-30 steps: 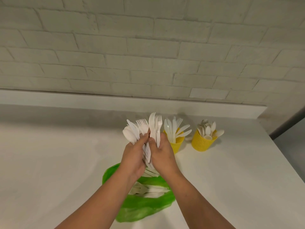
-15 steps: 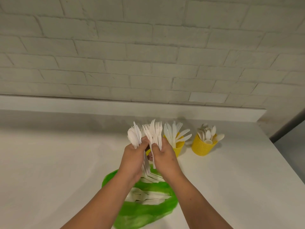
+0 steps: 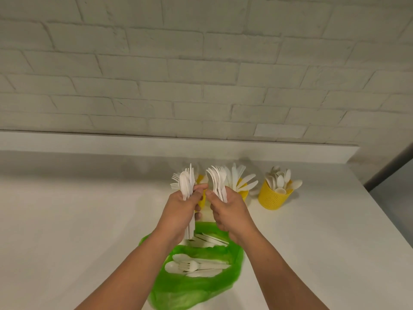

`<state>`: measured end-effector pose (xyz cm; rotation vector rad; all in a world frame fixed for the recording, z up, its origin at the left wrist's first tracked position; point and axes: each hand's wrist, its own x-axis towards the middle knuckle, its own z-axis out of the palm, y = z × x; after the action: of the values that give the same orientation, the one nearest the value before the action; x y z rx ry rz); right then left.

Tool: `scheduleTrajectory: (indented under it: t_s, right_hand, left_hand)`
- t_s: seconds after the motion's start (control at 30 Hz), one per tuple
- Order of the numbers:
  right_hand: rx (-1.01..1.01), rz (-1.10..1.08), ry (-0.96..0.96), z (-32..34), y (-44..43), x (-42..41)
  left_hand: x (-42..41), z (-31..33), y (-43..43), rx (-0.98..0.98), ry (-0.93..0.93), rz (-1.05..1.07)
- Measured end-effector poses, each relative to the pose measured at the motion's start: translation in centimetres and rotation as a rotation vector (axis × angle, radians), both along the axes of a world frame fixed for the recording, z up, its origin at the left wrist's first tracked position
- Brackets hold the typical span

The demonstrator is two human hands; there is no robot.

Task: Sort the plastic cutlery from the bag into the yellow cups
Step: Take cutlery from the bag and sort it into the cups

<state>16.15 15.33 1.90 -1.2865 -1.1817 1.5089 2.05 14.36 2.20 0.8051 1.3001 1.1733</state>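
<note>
White counter (image 3: 78, 220) under painted brick wall (image 3: 201, 74) — each hand's grip around cutlery.

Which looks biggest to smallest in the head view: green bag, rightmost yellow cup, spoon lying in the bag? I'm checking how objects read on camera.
1. Green bag, clearly the largest.
2. Rightmost yellow cup.
3. Spoon lying in the bag; only its bowl shows clearly.

The bag and spoon sit nearer the camera than the cup, so spoon versus cup is unsure.

A pale, smooth worktop (image 3: 78, 220) runs back to a low raised ledge (image 3: 89, 142). Behind it stands a brick wall (image 3: 178, 63) painted off-white, and a dark strip (image 3: 388, 168) shows at far right
</note>
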Motion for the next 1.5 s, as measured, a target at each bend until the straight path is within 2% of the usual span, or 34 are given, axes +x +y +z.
scheduleTrajectory:
  t_s: [0.07, 0.13, 0.3, 0.37, 0.6, 0.77, 0.83, 0.93, 1.13, 1.2, 1.3, 1.4, 1.5]
  right_hand:
    - [-0.009, 0.039, 0.017, -0.1, 0.1, 0.4]
    - [-0.030, 0.113, 0.069, -0.1, 0.0, 0.7]
    - [-0.178, 0.347, 0.410, -0.6, -0.4, 1.2]
    - [-0.235, 0.410, 0.485, -0.6, -0.4, 1.4]
    - [-0.200, 0.491, 0.199, 0.1, 0.2, 1.7]
    - [-0.309, 0.594, 0.261, 0.2, 0.8, 2.4]
    - [-0.274, 0.543, 0.195, 0.1, 1.0, 2.2]
    - [-0.118, 0.420, -0.027, 0.1, 1.5, 1.3]
    - [0.170, 0.371, -0.243, 1.0, 3.3, 0.3]
    - [0.224, 0.264, -0.204, 1.4, 4.4, 0.3]
    - [0.186, 0.072, 0.049, 1.3, 6.5, -0.1]
    - [0.162, -0.103, 0.077, 1.1, 8.0, -0.7]
    - [0.129, -0.245, 0.116, 0.9, 8.9, -2.1]
  left_hand:
    - [-0.2, 0.0, 0.2, 0.011, 0.013, 0.012]
    - [-0.1, 0.2, 0.3, 0.040, -0.050, -0.002]
    - [-0.1, 1.2, 1.0, 0.066, -0.090, -0.057]
    - [-0.2, 1.2, 1.3, 0.059, -0.072, -0.075]
    - [0.1, 1.0, 1.5, 0.084, 0.007, -0.101]
    - [0.0, 1.5, 1.8, 0.169, 0.084, -0.086]
    - [-0.1, 1.6, 1.9, 0.213, 0.212, -0.047]
    - [-0.8, 1.6, 2.2, 0.250, 0.394, 0.012]
    - [-2.9, 3.1, 2.9, 0.284, 0.373, -0.007]
    - [-4.1, 2.9, 3.2, 0.284, 0.374, 0.061]
    - [-5.5, 2.0, 3.2, 0.236, 0.484, 0.156]
    - [-6.3, 0.6, 2.9, 0.184, 0.629, 0.158]
    - [-6.2, -1.0, 2.8, 0.150, 0.766, 0.064]
